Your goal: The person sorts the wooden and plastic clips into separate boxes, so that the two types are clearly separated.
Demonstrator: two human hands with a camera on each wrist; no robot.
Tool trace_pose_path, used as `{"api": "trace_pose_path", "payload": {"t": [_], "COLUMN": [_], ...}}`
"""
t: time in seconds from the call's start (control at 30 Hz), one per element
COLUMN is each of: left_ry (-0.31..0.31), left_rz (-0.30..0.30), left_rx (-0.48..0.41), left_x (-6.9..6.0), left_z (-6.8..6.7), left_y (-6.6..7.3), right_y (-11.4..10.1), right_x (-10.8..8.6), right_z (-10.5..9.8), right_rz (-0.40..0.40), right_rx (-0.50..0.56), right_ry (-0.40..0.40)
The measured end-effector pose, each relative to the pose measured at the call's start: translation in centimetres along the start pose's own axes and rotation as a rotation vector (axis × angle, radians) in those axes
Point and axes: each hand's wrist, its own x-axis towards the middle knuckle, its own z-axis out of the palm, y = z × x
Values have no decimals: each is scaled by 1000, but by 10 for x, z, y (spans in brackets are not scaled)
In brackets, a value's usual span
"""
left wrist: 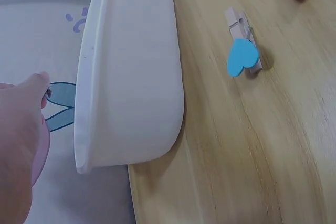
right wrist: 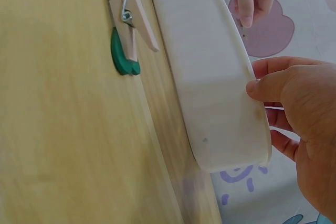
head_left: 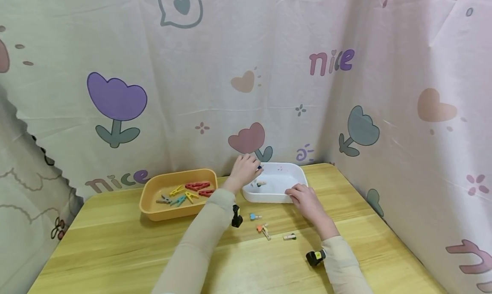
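Note:
My left hand (head_left: 243, 171) is over the left end of the white tray (head_left: 269, 198), pinching a small clothespin (head_left: 259, 167) with a dark blue piece on it; the fingers hide most of that pin. With my right hand (head_left: 305, 200) I grip the tray's near rim toward its right corner, thumb outside and fingers over the edge, as the right wrist view shows. Inside the tray lies a small wooden clothespin (head_left: 261, 183). On the table before it are clothespins with a blue heart (left wrist: 243, 57), an orange heart (head_left: 259, 228) and a green decoration (right wrist: 124, 56).
To the left stands a yellow tray (head_left: 153, 215) holding several larger clothespins in red, yellow, teal and grey. Both trays sit on a wooden table (head_left: 127, 251) near its back edge. A printed curtain (head_left: 207, 63) hangs behind and along the right side.

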Motion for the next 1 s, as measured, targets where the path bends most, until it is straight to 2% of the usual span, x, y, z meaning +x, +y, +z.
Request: {"api": "trace_pose_path", "payload": {"t": [0.17,0.3,0.83,1.0], "left_ry": [-68,-96,-136,-127], "left_rz": [-59,-92,-166,-144], "left_rx": [-10,-12,-36,-38], "left_x": [3,4,8,7], "left_z": [4,6,8,9], "left_y": [1,2,3,5], "right_y": [-1,0,0,0], "right_x": [0,0,0,0], "right_z": [1,3,2,2], "right_rz": [-11,-7,12,13], "right_rx": [1,-2,0,-2], "right_ry": [3,3,6,9]}}
